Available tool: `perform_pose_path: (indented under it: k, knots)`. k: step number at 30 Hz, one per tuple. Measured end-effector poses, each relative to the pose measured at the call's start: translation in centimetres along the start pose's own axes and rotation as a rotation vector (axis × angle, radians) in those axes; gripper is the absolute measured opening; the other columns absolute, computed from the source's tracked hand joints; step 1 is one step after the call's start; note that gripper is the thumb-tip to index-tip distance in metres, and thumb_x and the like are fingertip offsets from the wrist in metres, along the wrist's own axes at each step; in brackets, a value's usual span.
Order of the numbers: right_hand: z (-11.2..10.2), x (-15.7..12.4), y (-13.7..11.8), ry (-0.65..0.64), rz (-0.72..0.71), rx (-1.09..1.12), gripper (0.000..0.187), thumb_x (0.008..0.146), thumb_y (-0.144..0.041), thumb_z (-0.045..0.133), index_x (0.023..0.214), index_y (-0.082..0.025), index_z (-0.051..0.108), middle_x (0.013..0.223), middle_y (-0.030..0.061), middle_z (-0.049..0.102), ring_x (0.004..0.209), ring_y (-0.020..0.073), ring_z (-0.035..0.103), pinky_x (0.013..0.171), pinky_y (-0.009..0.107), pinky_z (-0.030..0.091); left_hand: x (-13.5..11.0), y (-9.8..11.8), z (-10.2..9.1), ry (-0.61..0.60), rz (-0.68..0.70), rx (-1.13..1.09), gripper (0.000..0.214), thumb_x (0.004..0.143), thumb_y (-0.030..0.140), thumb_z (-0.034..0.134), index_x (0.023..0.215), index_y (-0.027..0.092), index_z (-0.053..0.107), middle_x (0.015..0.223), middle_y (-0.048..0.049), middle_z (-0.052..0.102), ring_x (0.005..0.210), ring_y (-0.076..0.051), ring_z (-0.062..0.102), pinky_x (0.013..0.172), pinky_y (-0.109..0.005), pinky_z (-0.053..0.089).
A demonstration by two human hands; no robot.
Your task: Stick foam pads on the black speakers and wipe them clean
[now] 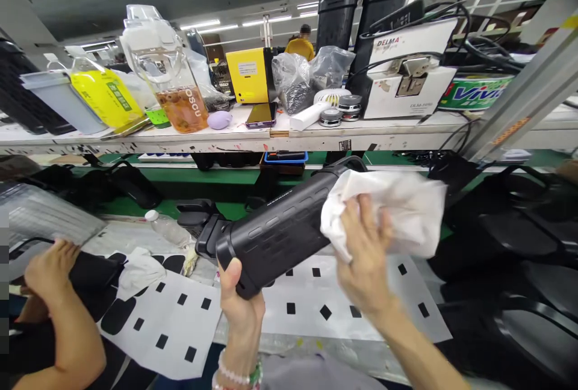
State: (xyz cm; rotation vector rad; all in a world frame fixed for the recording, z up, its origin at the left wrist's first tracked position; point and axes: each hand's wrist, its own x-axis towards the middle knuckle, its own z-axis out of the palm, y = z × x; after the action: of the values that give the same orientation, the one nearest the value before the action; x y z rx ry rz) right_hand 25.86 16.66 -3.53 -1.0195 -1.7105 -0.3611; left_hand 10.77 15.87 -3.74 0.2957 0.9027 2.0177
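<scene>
Above a white sheet printed with black squares [167,324], the person's left hand [239,306] grips the lower end of a long black plastic casing [280,236], its fingers wrapped closed around it and the thumb pressed to the near face. The casing tilts up to the right, its matte surface broken by rows of shallow oblong ribs, and a curved handle [350,162] arcs from its far end. The right hand [365,251] is closed on a crumpled white cloth [388,212], soft and bunched in heavy folds, and holds it against the casing's upper end. Beaded bracelets [235,375] circle the left wrist. At far left, a co-worker's hand [49,269] rests on a black piece (its shape is too hidden to tell). Beyond, on a white shelf [253,143], stand a clear plastic jug [176,107] holding amber liquid, a yellow box [248,74], crinkled clear bags [293,80] and a white carton [406,71]; a clear bottle [169,229] lies on the bench below.
</scene>
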Motion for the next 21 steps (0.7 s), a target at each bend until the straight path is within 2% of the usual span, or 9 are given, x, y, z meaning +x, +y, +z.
perform_pose_path:
  k: [3, 5, 6, 8, 10, 12, 14, 17, 21]
  knots:
    - [1.0, -0.7, -1.2, -0.098, -0.313, 0.122, 0.044, 0.087, -0.006, 0.043, 0.127, -0.013, 0.059, 0.134, 0.0074, 0.062, 0.144, 0.0221, 0.032, 0.123, 0.044, 0.011, -0.5, 0.0, 0.4, -0.080, -0.198, -0.027, 0.043, 0.067, 0.045, 0.070, 0.102, 0.019, 0.073, 0.090, -0.0059, 0.077, 0.102, -0.028, 0.069, 0.083, -0.033, 0.056]
    - [0.8, -1.1, -0.7, -0.110, -0.384, 0.139, 0.041, 0.085, -0.005, 0.044, 0.118, -0.019, 0.066, 0.128, 0.0009, 0.066, 0.143, 0.0177, 0.034, 0.124, 0.038, 0.008, -0.8, -0.2, 0.6, -0.083, -0.321, -0.061, 0.044, 0.068, 0.049, 0.068, 0.095, 0.016, 0.075, 0.085, -0.0092, 0.077, 0.101, -0.030, 0.070, 0.087, -0.036, 0.056]
    - [0.3, -1.2, 0.2, -0.075, -0.342, 0.108, 0.042, 0.085, -0.005, 0.045, 0.117, -0.022, 0.067, 0.126, -0.0003, 0.067, 0.142, 0.0173, 0.035, 0.124, 0.039, 0.007, -0.9, -0.2, 0.8, -0.062, -0.322, -0.078, 0.043, 0.068, 0.050, 0.068, 0.095, 0.018, 0.076, 0.086, -0.0085, 0.077, 0.100, -0.029, 0.070, 0.087, -0.036, 0.056]
    - [-1.3, -0.7, 3.0, 0.042, -0.055, 0.060, 0.043, 0.086, -0.010, 0.050, 0.124, -0.025, 0.064, 0.128, 0.0018, 0.066, 0.142, 0.0218, 0.035, 0.122, 0.047, 0.011, -1.0, -0.2, 1.0, 0.017, -0.210, -0.092, 0.039, 0.069, 0.046, 0.068, 0.099, 0.023, 0.075, 0.089, -0.0039, 0.078, 0.095, -0.025, 0.072, 0.082, -0.032, 0.057]
    - [-2.9, -0.1, 5.8, 0.224, 0.454, 0.143, 0.040, 0.089, -0.029, 0.057, 0.128, -0.025, 0.061, 0.133, 0.0056, 0.062, 0.139, 0.0285, 0.040, 0.119, 0.054, 0.021, -0.9, 0.2, 1.3, 0.064, -0.132, -0.071, 0.041, 0.066, 0.044, 0.070, 0.102, 0.026, 0.075, 0.093, -0.0013, 0.078, 0.091, -0.023, 0.072, 0.076, -0.029, 0.059]
    - [-4.0, 0.2, 7.4, 0.395, 0.958, 0.409, 0.048, 0.086, -0.049, 0.061, 0.126, -0.022, 0.062, 0.132, 0.0085, 0.062, 0.132, 0.0310, 0.049, 0.113, 0.054, 0.035, -0.8, 0.7, 1.4, 0.090, -0.120, -0.055, 0.046, 0.062, 0.045, 0.072, 0.102, 0.025, 0.075, 0.094, -0.0023, 0.078, 0.087, -0.024, 0.073, 0.071, -0.030, 0.060]
    - [-4.2, 0.0, 7.4, 0.435, 1.276, 0.750, 0.054, 0.079, -0.058, 0.066, 0.118, -0.021, 0.065, 0.124, 0.0085, 0.066, 0.121, 0.0299, 0.058, 0.103, 0.048, 0.049, -0.8, 1.3, 1.5, 0.094, -0.142, -0.059, 0.051, 0.058, 0.048, 0.073, 0.102, 0.025, 0.075, 0.095, -0.0033, 0.078, 0.086, -0.026, 0.073, 0.068, -0.032, 0.060]
    - [-4.2, -0.5, 5.0, 0.277, 1.429, 1.093, 0.047, 0.072, -0.047, 0.077, 0.113, -0.026, 0.066, 0.115, 0.0042, 0.070, 0.110, 0.0267, 0.065, 0.090, 0.040, 0.058, -1.1, 1.8, 1.7, 0.101, -0.154, -0.048, 0.055, 0.055, 0.051, 0.074, 0.103, 0.025, 0.075, 0.098, -0.0042, 0.078, 0.092, -0.029, 0.072, 0.064, -0.032, 0.060]
    - [-4.8, 0.1, 0.7, 0.139, 1.297, 1.292, 0.049, 0.072, -0.035, 0.078, 0.119, -0.031, 0.062, 0.111, 0.0036, 0.071, 0.108, 0.0272, 0.065, 0.085, 0.040, 0.059, -1.7, 1.9, 1.8, 0.080, -0.118, -0.014, 0.055, 0.057, 0.053, 0.071, 0.104, 0.025, 0.075, 0.103, -0.0055, 0.077, 0.103, -0.033, 0.069, 0.069, -0.035, 0.060]
